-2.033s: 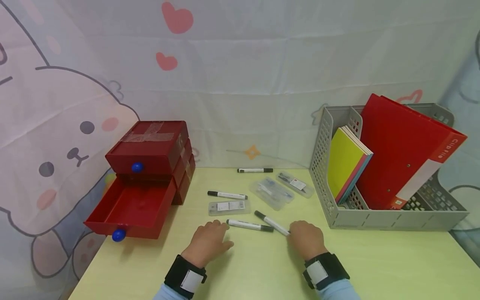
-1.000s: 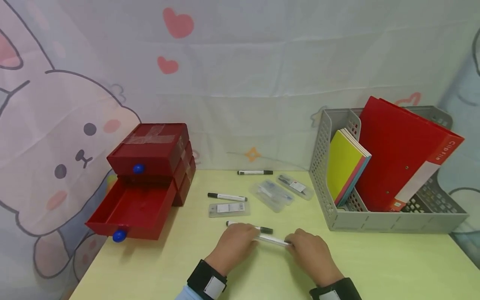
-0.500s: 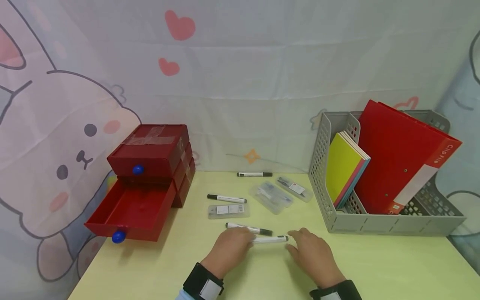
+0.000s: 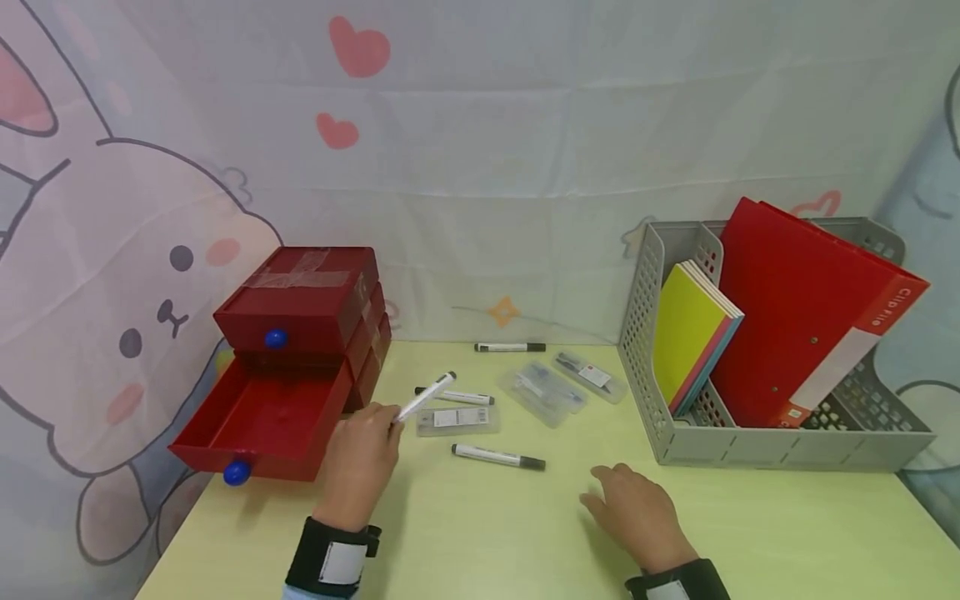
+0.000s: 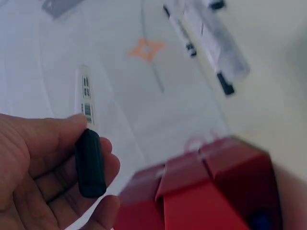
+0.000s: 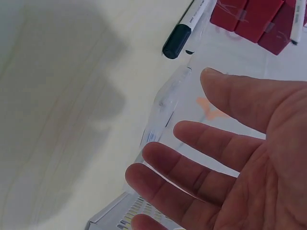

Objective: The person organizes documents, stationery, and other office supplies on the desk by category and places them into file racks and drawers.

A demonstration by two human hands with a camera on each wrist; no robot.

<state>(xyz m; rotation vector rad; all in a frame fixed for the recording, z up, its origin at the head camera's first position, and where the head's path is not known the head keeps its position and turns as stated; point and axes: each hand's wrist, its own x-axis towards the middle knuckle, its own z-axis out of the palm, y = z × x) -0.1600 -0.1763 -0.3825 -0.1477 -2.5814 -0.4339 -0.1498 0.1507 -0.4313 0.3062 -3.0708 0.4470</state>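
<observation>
left hand (image 4: 360, 460) pinches a marker (image 4: 426, 397) beside the red drawer (image 4: 264, 417), right hand (image 4: 637, 512) empty. a slipping pinch could drop it.

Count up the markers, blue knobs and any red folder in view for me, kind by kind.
Markers: 4, one of them held in the left hand
Blue knobs: 2
Red folder: 1
Total: 7
</observation>
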